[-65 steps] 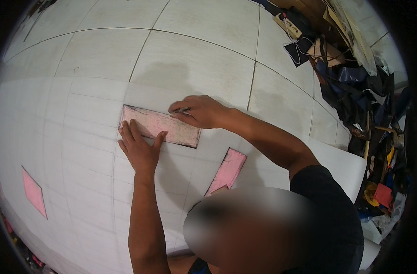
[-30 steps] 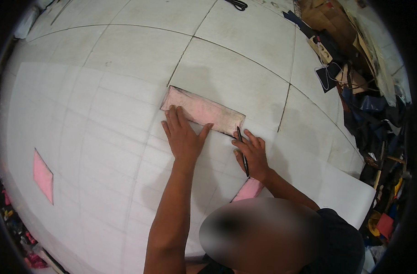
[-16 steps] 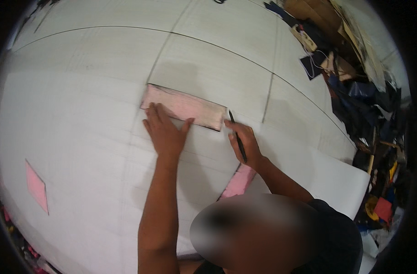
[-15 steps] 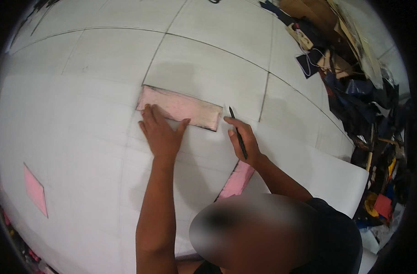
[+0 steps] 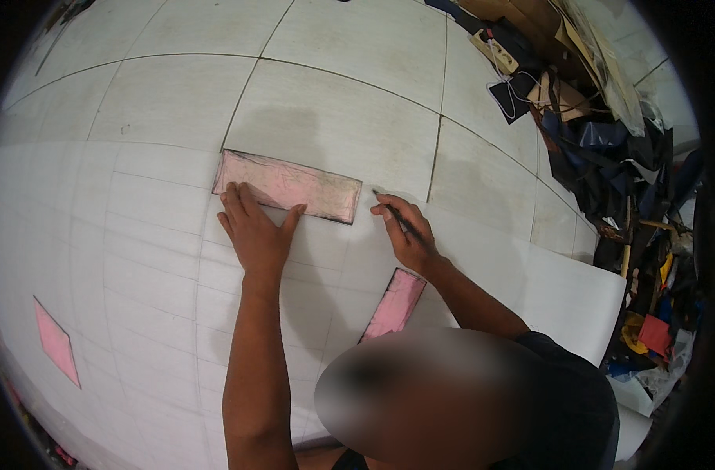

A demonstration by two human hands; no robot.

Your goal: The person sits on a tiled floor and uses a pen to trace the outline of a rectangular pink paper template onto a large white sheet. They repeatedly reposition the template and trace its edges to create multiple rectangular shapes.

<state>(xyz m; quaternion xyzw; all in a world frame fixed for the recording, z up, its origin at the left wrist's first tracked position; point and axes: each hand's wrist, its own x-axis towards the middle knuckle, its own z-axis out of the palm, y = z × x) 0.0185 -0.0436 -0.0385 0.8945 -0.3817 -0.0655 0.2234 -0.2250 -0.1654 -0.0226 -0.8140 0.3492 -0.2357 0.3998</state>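
Note:
A long pink rectangular template (image 5: pixel 318 193) with dark, smudged edges lies at the top edge of a large white paper sheet (image 5: pixel 154 290). My left hand (image 5: pixel 256 231) is pressed on its lower left part, fingers flat and thumb spread along the lower edge. To the right of the template, my right hand (image 5: pixel 411 237) grips a dark pencil (image 5: pixel 397 213) between thumb and fingers. The pencil's tip points up and left, a little off the template's right end. Faint ruled lines, several making rectangles, run across the sheet.
A second pink strip (image 5: pixel 394 301) lies below my right hand, partly hidden by my blurred head. A pink diamond-shaped piece (image 5: pixel 57 341) rests at the far left. Tiled floor (image 5: pixel 334 102) extends beyond the paper. Dark fabric scraps (image 5: pixel 608 164), cardboard (image 5: pixel 522 23) and a power strip (image 5: pixel 494 53) crowd the right.
The view has shifted, so the scene sits slightly farther left. In my right hand the pencil has tilted from nearly upright to a lower slant, with fingers closer around it. My left hand stays on the template.

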